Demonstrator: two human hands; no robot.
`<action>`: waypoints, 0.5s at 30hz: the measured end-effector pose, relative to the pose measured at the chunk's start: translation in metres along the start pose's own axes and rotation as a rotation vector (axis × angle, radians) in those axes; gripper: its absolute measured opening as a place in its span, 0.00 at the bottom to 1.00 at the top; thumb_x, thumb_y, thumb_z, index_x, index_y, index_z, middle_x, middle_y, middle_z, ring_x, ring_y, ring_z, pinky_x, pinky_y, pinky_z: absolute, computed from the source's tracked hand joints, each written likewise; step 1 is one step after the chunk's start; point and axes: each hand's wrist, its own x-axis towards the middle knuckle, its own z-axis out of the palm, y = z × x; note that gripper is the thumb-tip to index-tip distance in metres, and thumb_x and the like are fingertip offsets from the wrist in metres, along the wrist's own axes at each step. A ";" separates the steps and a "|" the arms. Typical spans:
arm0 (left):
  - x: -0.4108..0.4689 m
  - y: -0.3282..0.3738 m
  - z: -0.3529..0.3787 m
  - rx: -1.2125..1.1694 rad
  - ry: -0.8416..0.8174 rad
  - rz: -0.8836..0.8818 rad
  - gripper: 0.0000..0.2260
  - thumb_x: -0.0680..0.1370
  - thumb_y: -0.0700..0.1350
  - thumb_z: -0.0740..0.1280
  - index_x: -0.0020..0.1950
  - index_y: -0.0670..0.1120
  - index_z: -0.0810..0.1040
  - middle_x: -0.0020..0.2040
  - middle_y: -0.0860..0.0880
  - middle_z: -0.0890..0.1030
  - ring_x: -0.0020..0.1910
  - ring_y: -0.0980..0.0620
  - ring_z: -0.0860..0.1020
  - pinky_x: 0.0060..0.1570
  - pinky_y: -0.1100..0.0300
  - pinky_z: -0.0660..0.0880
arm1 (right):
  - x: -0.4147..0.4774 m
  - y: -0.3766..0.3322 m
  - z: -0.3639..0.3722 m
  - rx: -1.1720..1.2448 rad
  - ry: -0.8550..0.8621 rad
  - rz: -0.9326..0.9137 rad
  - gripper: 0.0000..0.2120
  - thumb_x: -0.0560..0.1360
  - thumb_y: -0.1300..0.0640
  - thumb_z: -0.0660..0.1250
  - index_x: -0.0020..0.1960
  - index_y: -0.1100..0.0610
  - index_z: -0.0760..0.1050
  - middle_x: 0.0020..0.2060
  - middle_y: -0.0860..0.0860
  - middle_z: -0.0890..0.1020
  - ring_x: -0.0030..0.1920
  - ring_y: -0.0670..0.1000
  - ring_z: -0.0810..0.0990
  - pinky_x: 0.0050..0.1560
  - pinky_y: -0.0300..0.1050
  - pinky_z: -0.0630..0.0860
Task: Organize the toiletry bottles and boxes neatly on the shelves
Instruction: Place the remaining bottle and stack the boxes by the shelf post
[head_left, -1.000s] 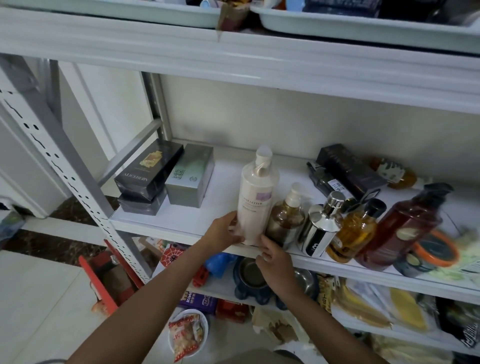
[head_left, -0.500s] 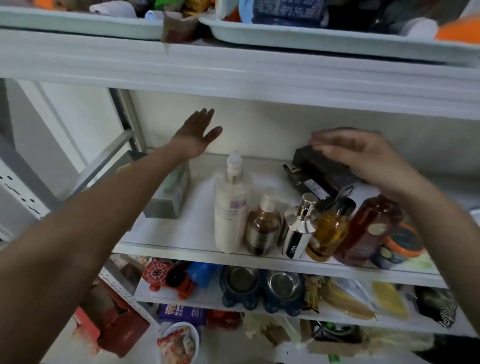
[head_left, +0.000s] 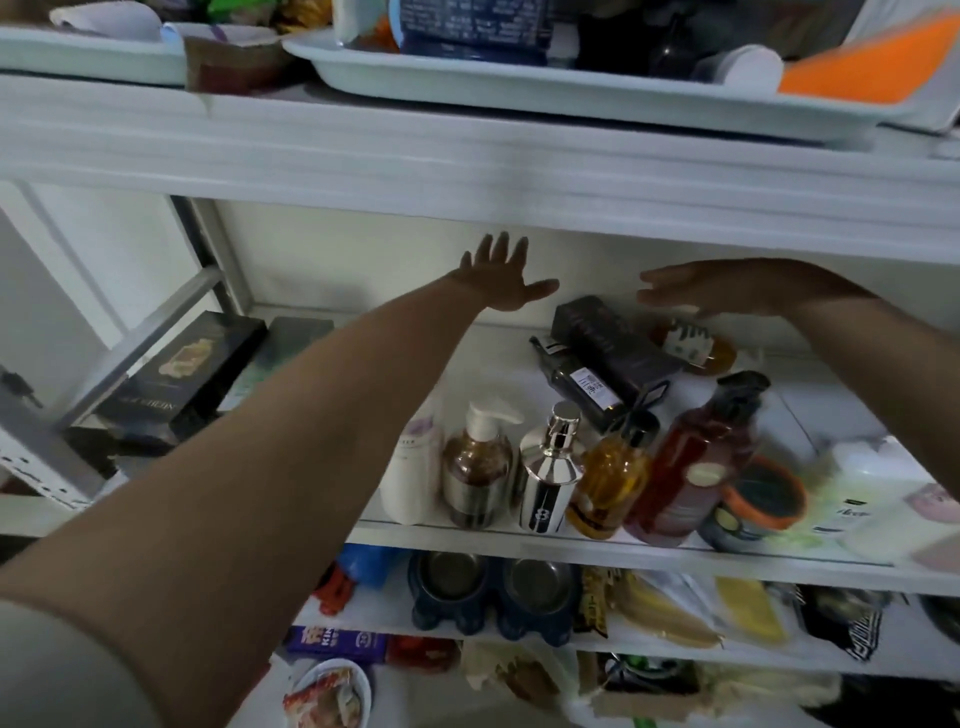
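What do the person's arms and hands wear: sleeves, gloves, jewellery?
Nothing visible. The left hand and right hand have no gloves, rings or watch. The left forearm and right forearm are bare, with no sleeve in view. Blur hides any fine marks.

Five bottles stand upright: white bottle (head_left: 413, 483), brown bottle (head_left: 475, 467), silver bottle (head_left: 550, 480), amber bottle (head_left: 610, 483), red bottle (head_left: 696, 467). Two lie flat: dark bottle (head_left: 571, 384), labelled bottle (head_left: 693, 345). Three boxes: black box (head_left: 192, 369), grey box (head_left: 296, 338), dark box (head_left: 613, 343); perhaps a fourth hides under the black one, too blurred to tell. Two steel bowls sit below: left bowl (head_left: 451, 574), right bowl (head_left: 537, 584).
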 end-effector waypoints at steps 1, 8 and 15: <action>0.002 0.006 0.006 0.007 -0.024 0.000 0.38 0.78 0.66 0.50 0.78 0.47 0.39 0.78 0.43 0.39 0.77 0.43 0.39 0.73 0.44 0.43 | 0.004 0.004 -0.002 -0.015 -0.050 0.005 0.45 0.60 0.29 0.70 0.72 0.47 0.64 0.70 0.47 0.67 0.69 0.50 0.66 0.67 0.46 0.64; 0.019 0.023 0.047 0.030 -0.143 -0.078 0.38 0.78 0.66 0.52 0.78 0.46 0.39 0.78 0.44 0.39 0.77 0.43 0.40 0.74 0.44 0.45 | 0.034 0.041 -0.009 -0.161 -0.324 0.076 0.42 0.60 0.30 0.70 0.67 0.50 0.68 0.62 0.47 0.76 0.60 0.47 0.76 0.60 0.48 0.73; 0.028 0.037 0.083 0.020 -0.332 -0.172 0.40 0.78 0.65 0.52 0.77 0.44 0.38 0.78 0.41 0.43 0.77 0.42 0.47 0.73 0.47 0.49 | 0.060 0.078 0.016 -0.054 -0.419 0.085 0.29 0.72 0.41 0.67 0.69 0.53 0.68 0.62 0.49 0.77 0.63 0.49 0.75 0.66 0.48 0.70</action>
